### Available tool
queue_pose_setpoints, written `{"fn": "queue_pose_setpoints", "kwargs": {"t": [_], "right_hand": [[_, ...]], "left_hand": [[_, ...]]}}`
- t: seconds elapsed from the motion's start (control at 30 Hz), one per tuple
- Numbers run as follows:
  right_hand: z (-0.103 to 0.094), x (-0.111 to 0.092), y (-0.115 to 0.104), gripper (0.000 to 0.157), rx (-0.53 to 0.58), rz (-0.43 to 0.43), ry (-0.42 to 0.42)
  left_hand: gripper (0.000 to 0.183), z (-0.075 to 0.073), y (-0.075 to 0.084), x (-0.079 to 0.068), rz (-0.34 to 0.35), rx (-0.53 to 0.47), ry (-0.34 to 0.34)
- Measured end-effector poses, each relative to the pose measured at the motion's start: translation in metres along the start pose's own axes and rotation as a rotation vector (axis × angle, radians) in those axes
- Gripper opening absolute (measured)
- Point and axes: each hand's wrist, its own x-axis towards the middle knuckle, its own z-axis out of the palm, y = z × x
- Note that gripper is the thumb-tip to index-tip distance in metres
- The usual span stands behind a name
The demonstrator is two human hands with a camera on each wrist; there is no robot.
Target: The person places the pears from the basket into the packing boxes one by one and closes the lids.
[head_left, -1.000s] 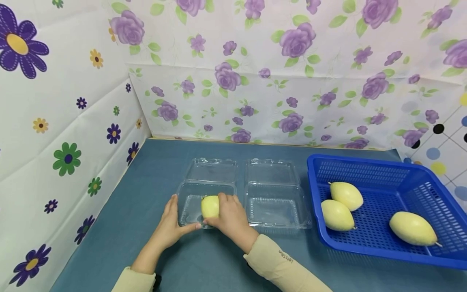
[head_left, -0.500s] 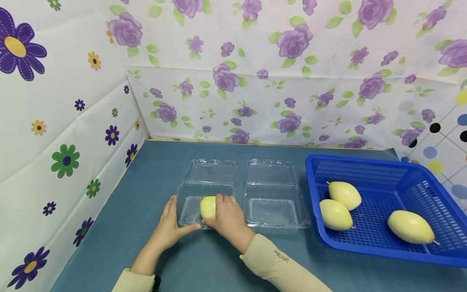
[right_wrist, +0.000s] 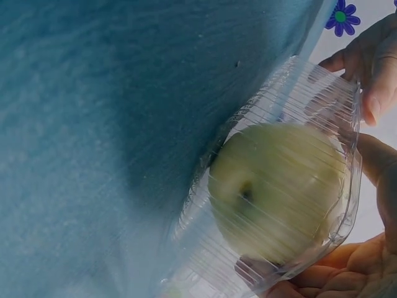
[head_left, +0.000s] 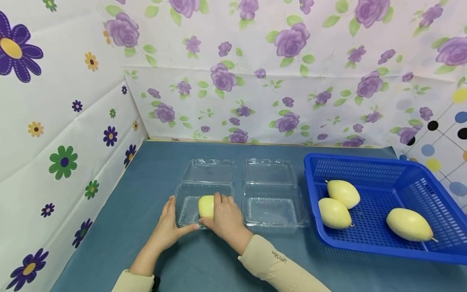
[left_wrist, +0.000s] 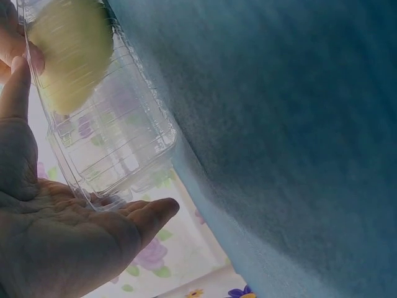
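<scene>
My right hand (head_left: 228,219) grips a pale yellow pear (head_left: 206,206) from its right side, inside the front part of the left clear plastic clamshell container (head_left: 186,209). Through the ribbed wall, the right wrist view shows the pear's dimpled end (right_wrist: 273,192). My left hand (head_left: 166,229) rests along that container's left side with straight fingers, its thumb at the front edge near my right thumb. Palm and spread fingers of the left hand (left_wrist: 74,236) show beside the container's corner in the left wrist view. The right hand's fingers partly hide the pear.
A second clear clamshell container (head_left: 273,205) lies open just right of the first. Further right, a blue plastic basket (head_left: 368,243) holds three more pale yellow pears (head_left: 409,224). Blue cloth (head_left: 157,162) covers the table; patterned walls (head_left: 255,105) rise behind and at the left.
The view has shifted slightly, so everything sits a little further left in it. Both hands keep nearly the same place; slightly less of the pear shows beside the right fingers.
</scene>
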Motion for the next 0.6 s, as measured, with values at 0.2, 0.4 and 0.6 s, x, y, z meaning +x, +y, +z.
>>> {"fn": "queue_pose_setpoints", "kwargs": {"t": [0.2, 0.4, 0.6], "right_hand": [[0.0004, -0.0021, -0.0002, 0.079, 0.011, -0.002, 0.033], [0.0022, -0.0024, 0.0008, 0.079, 0.037, 0.001, 0.027], [0.0024, -0.0022, 0.0007, 0.079, 0.051, -0.004, 0.028]], "left_hand": [[0.122, -0.0002, 0.0007, -0.001, -0.008, -0.005, -0.011], [0.122, 0.0004, 0.0004, -0.0006, -0.003, 0.001, -0.004], [0.122, -0.0002, -0.0004, -0.0005, 0.004, 0.004, 0.0]]}}
